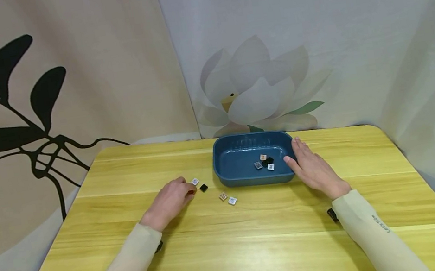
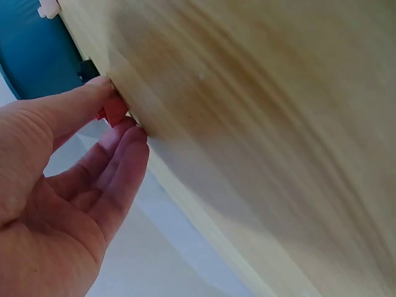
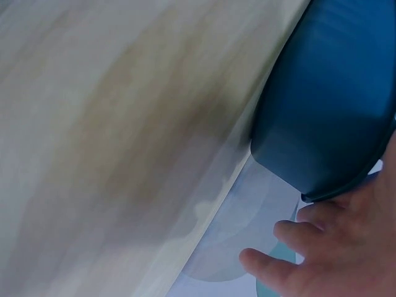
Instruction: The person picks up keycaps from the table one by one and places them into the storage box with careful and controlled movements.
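Note:
My left hand (image 1: 171, 202) is low over the table, left of the tray. Its thumb and fingertips pinch a small red block-like piece (image 2: 114, 110), which the fingers partly cover. Just beyond the fingertips lie a white square piece (image 1: 195, 181) and a black square piece (image 1: 203, 187). Closer to the tray's front are a tan piece (image 1: 223, 196) and another white piece (image 1: 232, 200). A blue tray (image 1: 230, 182) holds several similar small pieces, toward its right side. Against the tray's right end rests my right hand (image 1: 315, 171), fingers extended, thumb at the rim.
The wooden table (image 1: 227, 256) ends at a back edge just behind the tray. Beyond it hangs a printed curtain (image 1: 126, 64) with leaf and flower patterns.

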`<state>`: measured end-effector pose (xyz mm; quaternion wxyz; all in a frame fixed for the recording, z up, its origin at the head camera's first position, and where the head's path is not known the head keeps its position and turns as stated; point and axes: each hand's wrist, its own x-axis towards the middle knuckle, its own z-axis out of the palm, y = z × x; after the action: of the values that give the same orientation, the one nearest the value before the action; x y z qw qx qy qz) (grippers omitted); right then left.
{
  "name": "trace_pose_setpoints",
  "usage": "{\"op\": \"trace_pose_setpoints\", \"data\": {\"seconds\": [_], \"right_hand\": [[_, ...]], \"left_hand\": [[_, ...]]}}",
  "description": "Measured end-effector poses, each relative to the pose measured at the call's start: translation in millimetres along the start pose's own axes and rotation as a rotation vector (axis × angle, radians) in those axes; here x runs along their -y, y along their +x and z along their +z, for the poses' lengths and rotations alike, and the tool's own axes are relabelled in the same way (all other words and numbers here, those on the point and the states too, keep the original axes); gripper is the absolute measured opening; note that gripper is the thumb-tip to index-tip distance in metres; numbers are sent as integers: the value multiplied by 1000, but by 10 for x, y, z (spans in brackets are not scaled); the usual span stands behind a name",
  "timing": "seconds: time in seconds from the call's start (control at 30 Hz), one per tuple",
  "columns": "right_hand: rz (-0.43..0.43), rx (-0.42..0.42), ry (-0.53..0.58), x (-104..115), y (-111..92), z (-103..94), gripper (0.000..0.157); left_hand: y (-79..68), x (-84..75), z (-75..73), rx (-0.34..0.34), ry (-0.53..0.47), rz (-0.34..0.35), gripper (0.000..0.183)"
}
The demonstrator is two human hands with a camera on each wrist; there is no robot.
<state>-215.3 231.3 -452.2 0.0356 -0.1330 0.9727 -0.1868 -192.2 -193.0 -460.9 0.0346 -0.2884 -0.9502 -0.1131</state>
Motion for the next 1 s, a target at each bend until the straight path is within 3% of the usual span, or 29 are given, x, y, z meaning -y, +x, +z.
{"op": "trace_pose_setpoints", "data": {"seconds": [0.33,0.57,0.73,1.0], "right_hand": [[2,0,1,0,7,-4,84],[6,2,-8,-5,10,-4,84],[10,0,-6,-5,10,-1,84],[6,-4,-3,-10,7,13,84]], "left_hand": [[-22,-21,-46,-4,-9,-10,9],[21,-97,-152,-95,-7,6,10],[87,-207,-272,-159,-1,37,15],[265,-527,-450,-217,-33,96,16]]}}
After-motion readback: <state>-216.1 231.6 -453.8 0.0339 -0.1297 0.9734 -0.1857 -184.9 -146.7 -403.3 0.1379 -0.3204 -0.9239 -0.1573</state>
